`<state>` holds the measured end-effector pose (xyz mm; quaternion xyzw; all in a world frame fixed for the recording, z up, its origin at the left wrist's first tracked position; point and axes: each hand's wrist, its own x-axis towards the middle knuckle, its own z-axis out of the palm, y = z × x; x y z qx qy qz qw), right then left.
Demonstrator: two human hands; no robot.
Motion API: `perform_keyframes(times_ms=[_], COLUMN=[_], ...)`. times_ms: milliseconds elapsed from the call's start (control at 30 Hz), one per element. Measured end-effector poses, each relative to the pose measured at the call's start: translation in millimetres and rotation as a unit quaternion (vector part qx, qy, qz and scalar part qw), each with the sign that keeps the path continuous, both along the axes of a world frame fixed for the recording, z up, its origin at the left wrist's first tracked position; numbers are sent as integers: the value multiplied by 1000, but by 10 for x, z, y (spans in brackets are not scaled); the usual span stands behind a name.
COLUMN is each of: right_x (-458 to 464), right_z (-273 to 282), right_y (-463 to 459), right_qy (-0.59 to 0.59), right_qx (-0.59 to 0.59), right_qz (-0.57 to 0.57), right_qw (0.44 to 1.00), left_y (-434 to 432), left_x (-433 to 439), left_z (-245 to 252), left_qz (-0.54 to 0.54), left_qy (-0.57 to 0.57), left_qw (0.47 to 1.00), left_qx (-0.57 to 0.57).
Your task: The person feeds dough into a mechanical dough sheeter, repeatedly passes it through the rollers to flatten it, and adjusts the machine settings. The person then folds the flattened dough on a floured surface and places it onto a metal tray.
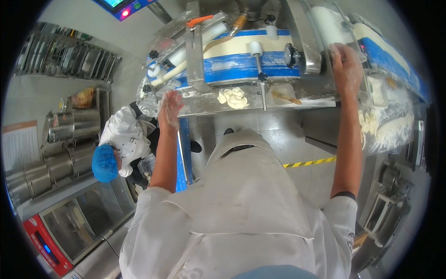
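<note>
My left hand (170,110), dusted with flour, is raised at the left end of the machine's steel front edge, fingers apart, holding nothing. My right hand (346,68) is at the clear guard beside the white roller (331,26); whether it grips the guard I cannot tell. Between my hands a dough sheet (240,45) lies on a blue conveyor belt (237,68), and a rolled dough strand (170,74) lies at its left end. Dough scraps (232,98) rest on the steel ledge. Right of them, a wooden-handled brush (286,97) lies in a shallow clear tray (278,91).
A co-worker in white with a blue hair net (105,163) bends low at my left. More dough (393,130) lies on floury plastic at the right, below a flour container (378,91). An orange lever (199,21) and black knobs (292,55) stick out from the machine.
</note>
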<state>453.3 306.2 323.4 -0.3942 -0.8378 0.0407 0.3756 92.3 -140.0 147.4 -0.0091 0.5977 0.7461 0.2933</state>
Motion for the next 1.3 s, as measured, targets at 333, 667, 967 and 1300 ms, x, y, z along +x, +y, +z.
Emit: perform_keyframes(times_ms=[333, 667, 967, 1300], right_x=[-3, 236, 865, 527], right_z=[41, 34, 402, -301], right_y=[-1, 386, 1986, 2850], right_qy=[-1, 222, 203, 182], right_qx=[-36, -288, -442, -619], right_qz=[2, -36, -137, -105], right_qw=[999, 931, 863, 757], left_y=[775, 1279, 1273, 1419], left_x=[-726, -1059, -1104, -1123], left_z=[-130, -460, -633, -636], left_qz=[-73, -94, -176, -201], left_qy=[-87, -112, -72, -111], left_qw=[989, 987, 976, 964], left_qx=[99, 67, 103, 131])
